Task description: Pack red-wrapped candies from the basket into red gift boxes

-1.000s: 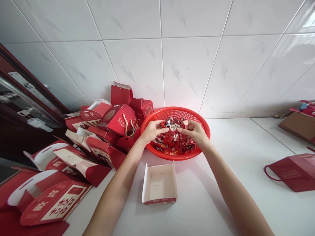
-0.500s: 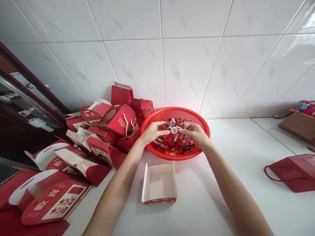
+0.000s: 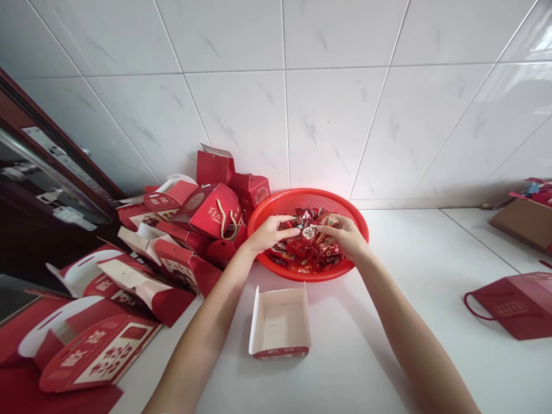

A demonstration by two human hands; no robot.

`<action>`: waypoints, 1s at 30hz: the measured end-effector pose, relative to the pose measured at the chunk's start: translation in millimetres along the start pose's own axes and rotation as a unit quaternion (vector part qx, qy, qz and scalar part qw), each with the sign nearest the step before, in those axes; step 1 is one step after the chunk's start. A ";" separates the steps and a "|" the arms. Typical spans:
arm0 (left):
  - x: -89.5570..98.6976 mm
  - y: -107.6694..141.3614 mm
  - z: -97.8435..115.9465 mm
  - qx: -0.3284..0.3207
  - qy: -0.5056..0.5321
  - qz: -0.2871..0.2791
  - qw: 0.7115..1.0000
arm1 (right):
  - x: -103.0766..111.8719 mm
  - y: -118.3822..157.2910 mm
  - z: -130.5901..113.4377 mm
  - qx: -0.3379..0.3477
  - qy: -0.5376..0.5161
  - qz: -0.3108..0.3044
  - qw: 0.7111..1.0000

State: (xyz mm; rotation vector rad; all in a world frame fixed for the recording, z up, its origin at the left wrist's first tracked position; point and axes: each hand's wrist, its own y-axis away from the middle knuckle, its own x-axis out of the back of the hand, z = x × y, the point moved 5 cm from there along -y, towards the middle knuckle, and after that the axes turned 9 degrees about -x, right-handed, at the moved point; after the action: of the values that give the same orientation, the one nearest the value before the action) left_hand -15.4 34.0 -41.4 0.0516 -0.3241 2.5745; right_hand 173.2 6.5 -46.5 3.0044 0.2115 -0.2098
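Honestly, this looks like the picking-out step. Both hands are in the round red plastic mesh basket, which sits by the back edge of the white surface, against the tiled wall. The left hand has thumb and forefinger pinched on a shiny red-wrapped sweet with a cream label, and the right hand seems to have its thumb on the sweet's other side, remaining fingers curled behind it. It's held just over the heap of shiny red sweets. The cream-lined open cardboard box is closer to the near edge, just in front of the basket. I'd say the next move calls for a secure pinch and enough lift to clear the rim.

Compared with a second ago, not much: the hands and labelled sweet are a touch lower, and the right fingers have spread a bit. The box hasn't budged, nor have the red printed cartons along the left side.
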 end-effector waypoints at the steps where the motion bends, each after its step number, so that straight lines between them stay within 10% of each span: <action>1: 0.4 -0.2 -0.2 -0.001 0.000 0.002 1.000 | 1.1 -0.4 0.2 0.000 -0.008 0.009 1.000; 30: 2.3 0.4 3.6 -0.041 -0.042 -0.020 0.998 | -8.1 6.0 -4.1 -0.018 0.023 -0.070 0.997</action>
State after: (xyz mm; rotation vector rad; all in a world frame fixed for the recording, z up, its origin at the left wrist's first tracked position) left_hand -17.7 34.0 -37.7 0.1358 -0.4560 2.5213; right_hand 166.7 0.2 -40.6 2.9616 0.4271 -0.1467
